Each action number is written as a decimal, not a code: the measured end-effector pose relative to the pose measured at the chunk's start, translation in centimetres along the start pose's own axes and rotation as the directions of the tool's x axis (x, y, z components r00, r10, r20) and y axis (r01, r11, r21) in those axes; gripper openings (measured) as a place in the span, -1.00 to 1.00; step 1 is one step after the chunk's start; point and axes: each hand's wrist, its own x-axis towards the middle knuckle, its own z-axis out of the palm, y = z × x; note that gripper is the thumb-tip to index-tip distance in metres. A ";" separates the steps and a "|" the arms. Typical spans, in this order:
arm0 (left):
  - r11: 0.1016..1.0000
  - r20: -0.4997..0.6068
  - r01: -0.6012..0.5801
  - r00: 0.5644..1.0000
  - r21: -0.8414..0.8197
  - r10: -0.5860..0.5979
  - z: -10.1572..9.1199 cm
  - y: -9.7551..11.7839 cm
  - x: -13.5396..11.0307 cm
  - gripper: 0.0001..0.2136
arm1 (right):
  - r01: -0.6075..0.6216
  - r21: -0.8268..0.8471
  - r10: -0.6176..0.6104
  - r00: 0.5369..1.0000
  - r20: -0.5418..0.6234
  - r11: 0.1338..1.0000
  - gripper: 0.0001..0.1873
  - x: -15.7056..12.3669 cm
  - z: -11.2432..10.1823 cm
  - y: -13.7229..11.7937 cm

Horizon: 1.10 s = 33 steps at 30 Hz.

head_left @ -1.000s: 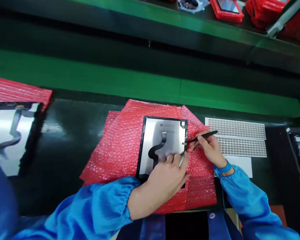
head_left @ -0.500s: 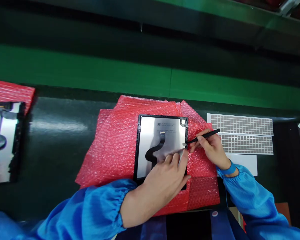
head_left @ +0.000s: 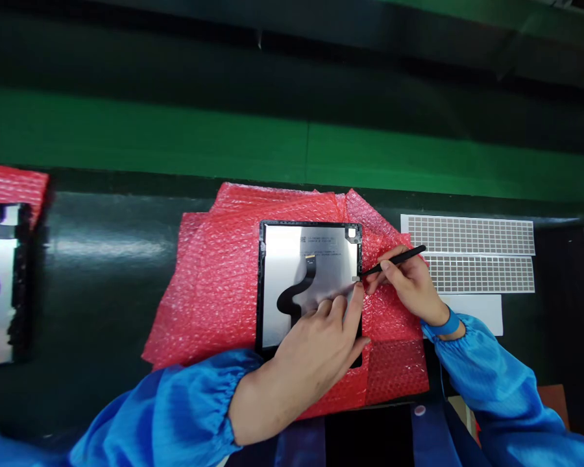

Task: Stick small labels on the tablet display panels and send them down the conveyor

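A tablet screen panel (head_left: 285,266), silver-backed with a black frame and a curved black ribbon cable (head_left: 292,296), lies on red bubble wrap (head_left: 199,292). My left hand (head_left: 316,344) rests over its lower right part, holding nothing. The index finger stretches to the right edge, and the thumb stands apart. My right hand (head_left: 411,285) grips black tweezers (head_left: 399,257). Their tip meets the panel's right edge, just above my left fingertip. A small light grey piece (head_left: 355,279) sits there. My left hand hides the panel's lower middle.
Sheets of small grid stickers (head_left: 472,235) lie to the right, with a plain white sheet (head_left: 477,313) below them. At the far left another screen panel (head_left: 0,311) lies beside more red bubble wrap (head_left: 14,185). A green wall strip (head_left: 199,143) runs behind the dark table (head_left: 97,279).
The view has shifted slightly, so the panel and wrap appear a little further left. My left index fingertip is a bit closer to the tweezers' tip. Both hands otherwise keep their pose.
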 end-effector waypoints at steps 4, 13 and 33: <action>0.999 -0.020 -0.007 1.000 0.035 0.008 0.0 0.0 0.1 -0.30 | 0.001 0.010 -0.001 1.000 0.000 1.000 -0.55 0.0 0.1 -0.1; 0.999 -0.038 -0.031 0.999 0.041 0.032 0.2 -0.3 0.0 -0.33 | -0.042 0.065 0.046 0.997 -0.054 0.997 -0.51 0.0 0.1 -0.2; 0.975 0.134 0.185 0.970 0.119 -0.201 -1.1 0.4 1.3 -0.32 | -0.006 -0.333 -0.120 0.927 -0.354 0.943 -0.60 -11.3 -12.7 0.7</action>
